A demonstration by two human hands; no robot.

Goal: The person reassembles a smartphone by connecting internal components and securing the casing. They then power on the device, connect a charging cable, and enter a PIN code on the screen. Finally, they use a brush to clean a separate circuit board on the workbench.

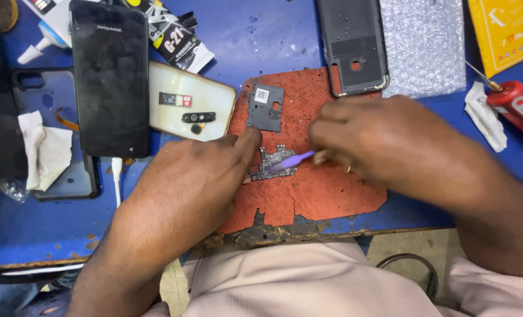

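A small dark phone circuit board (275,161) lies on a worn red mat (326,194). My left hand (185,182) rests on the mat and pins the board's left end with thumb and fingertips. My right hand (384,141) is closed around a thin purple tool (296,159), whose tip lies on the board. A grey metal shield plate (265,107) sits on the mat just above the board.
A black phone (110,76) with a white cable lies at the left, partly over a cream phone back cover (191,108). A grey phone frame (354,44), bubble wrap (426,44), a red tool (520,108) and white tissues (45,149) lie around on the blue table (32,229).
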